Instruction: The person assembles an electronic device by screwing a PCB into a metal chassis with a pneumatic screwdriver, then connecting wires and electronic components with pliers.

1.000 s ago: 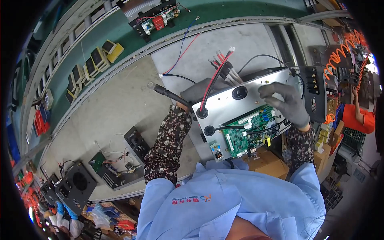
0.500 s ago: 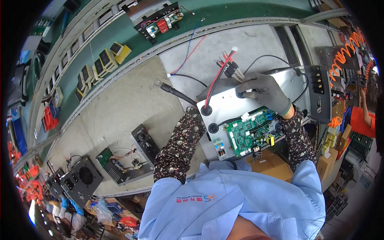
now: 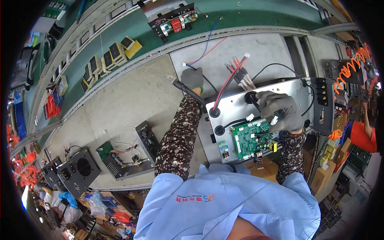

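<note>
My left hand (image 3: 192, 79), in a grey glove, is curled round a thin black cable (image 3: 208, 82) behind the metal chassis (image 3: 276, 89). Red and blue wires run from a white connector beside its fingers. A thick black lead (image 3: 188, 93) with a ring terminal crosses over my left wrist. My right hand (image 3: 281, 111), also gloved, has bent fingers round a black wire lead just above the green circuit board (image 3: 250, 140). A white plug (image 3: 274, 119) shows at its fingers. The lead rises from a black grommet (image 3: 251, 97) in the chassis. Red-and-black wires (image 3: 230, 82) stand up from another grommet.
An opened black unit (image 3: 132, 160) and a fan housing (image 3: 82, 170) sit at the left of the bench. Black-and-yellow parts (image 3: 110, 60) line the green shelf. An orange coiled hose (image 3: 348, 74) hangs at the right, near another person's red sleeve (image 3: 363, 135).
My left hand has come out from behind the chassis, moving left to the black cable. My right hand has moved down and right from the grommet, over the board.
</note>
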Available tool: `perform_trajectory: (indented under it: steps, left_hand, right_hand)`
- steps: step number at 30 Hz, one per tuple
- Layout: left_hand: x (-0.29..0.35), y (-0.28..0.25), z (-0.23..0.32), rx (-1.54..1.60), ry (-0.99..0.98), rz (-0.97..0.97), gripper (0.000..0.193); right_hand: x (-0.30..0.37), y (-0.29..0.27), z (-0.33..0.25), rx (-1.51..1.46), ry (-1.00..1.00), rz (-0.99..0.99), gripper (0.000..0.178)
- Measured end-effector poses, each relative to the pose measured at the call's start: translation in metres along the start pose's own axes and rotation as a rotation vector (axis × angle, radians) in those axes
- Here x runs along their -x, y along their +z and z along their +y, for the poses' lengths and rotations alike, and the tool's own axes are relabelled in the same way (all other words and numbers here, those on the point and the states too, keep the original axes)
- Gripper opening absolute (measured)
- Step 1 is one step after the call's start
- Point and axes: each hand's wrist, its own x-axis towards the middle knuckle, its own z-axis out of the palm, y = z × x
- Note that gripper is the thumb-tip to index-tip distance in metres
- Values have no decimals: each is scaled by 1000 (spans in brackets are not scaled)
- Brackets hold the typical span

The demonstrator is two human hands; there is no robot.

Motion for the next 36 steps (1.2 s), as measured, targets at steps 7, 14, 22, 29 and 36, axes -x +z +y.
perform_trajectory:
  steps: [7, 14, 22, 29, 36]
  left_hand:
    - [-14, -21, -29, 1984, -167, -97, 30]
    - [-16, -94, -3, 2271, 54, -191, 27]
    - [-49, -99, 23, 1630, 125, -1130, 24]
    - [-6, -41, 50, 939, 1005, -1048, 25]
    - [22, -49, 68, 640, 937, -1423, 27]
  right_hand:
    - [15, -8, 15, -406, 159, 65, 28]
    - [23, -8, 33, -538, 91, 202, 32]
    - [24, -9, 32, -527, 99, 107, 36]
    - [25, -7, 37, -581, 107, 103, 36]
    - [29, -5, 31, -561, 184, 49, 37]
